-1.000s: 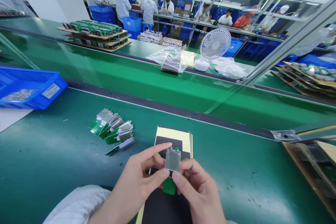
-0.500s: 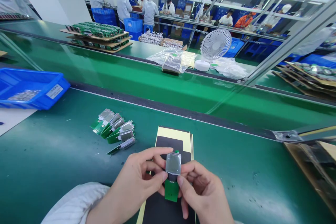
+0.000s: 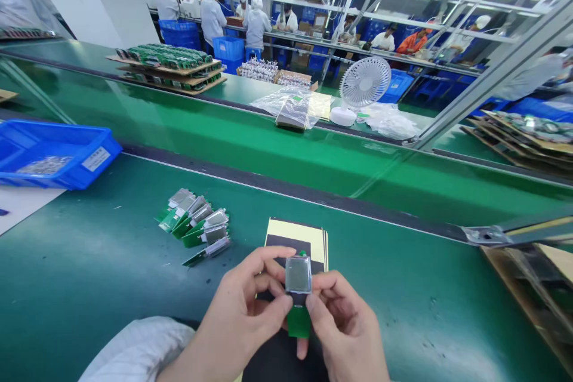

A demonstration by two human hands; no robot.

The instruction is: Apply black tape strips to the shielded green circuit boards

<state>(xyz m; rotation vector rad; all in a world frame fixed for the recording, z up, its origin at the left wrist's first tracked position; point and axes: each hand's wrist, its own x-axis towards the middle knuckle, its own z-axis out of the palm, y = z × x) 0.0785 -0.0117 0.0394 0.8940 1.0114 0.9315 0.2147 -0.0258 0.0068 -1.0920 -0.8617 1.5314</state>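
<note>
1. Two hands meet at the lower centre of the frame: the left hand [image 3: 244, 316] and right hand [image 3: 347, 331] both pinch one small module [image 3: 298, 277] between thumb and fingertips, fingers narrow and closed on it.
2. One grey square screen tops the module, and its green board hangs below between the two thumbs.
3. Under the hands lies a sheet stack [image 3: 299, 237], yellow with black patches, flat on the green mat [image 3: 89, 286].
4. At the bottom left, a white sleeve [image 3: 134, 352] covers the left forearm.
5. Left of centre, a pile of like modules [image 3: 197, 224] lies fanned on the mat, well apart from the hands.
6. At the left edge sits a blue bin [image 3: 62, 152] with small metal parts inside.
7. Across the middle runs a bright green belt [image 3: 268, 137].
8. Beyond it, upper centre, a white fan [image 3: 364, 82] stands beside clear bags [image 3: 293, 104].
9. Upper left, trays of green boards [image 3: 168, 62] are stacked.
10. Along the top, workers in white coats and caps [image 3: 210, 9] stand at a far bench.
11. At the right edge, more trays [image 3: 523, 131] lie under a slanted metal rail.
</note>
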